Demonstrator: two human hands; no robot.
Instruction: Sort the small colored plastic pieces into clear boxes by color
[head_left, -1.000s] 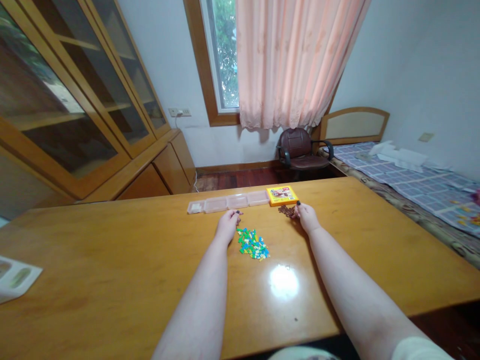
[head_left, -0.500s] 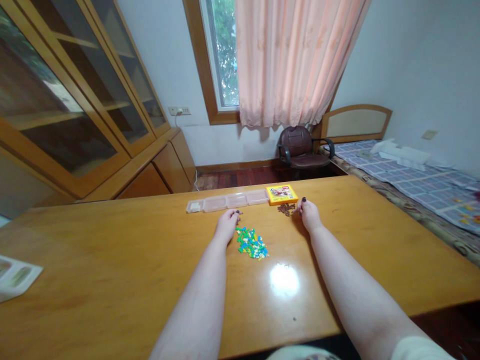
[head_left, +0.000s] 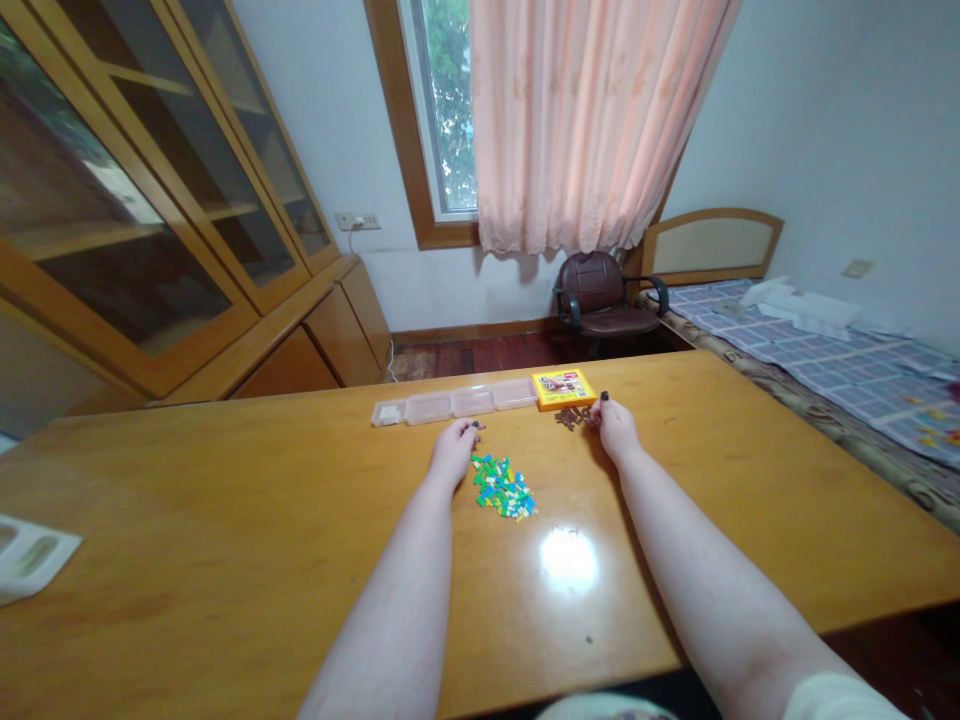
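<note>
My left hand (head_left: 454, 450) rests on the table beside the upper left edge of a pile of small green, blue, white and yellow building bricks (head_left: 502, 488). Its fingers are drawn together, and whatever may be in them is too small to make out. At the right, my right hand (head_left: 618, 430) is at the edge of a small heap of brown bricks (head_left: 572, 418). Thumb and fingers there are closed together; I cannot tell if a brick is between them. Just behind the brown heap lies a yellow box (head_left: 564, 389) with a printed picture.
Left of the box, several clear plastic trays (head_left: 473, 401) stand in a row along the far side of the wooden table (head_left: 225, 530). A white cut-out piece (head_left: 37, 555) lies at the left edge. Beyond are a chair (head_left: 600, 300), a bed (head_left: 825, 350) and a glass-fronted cabinet (head_left: 187, 190).
My right hand has shifted very slightly left, toward the brown heap. My left hand has stayed almost still, and the piles look the same.
</note>
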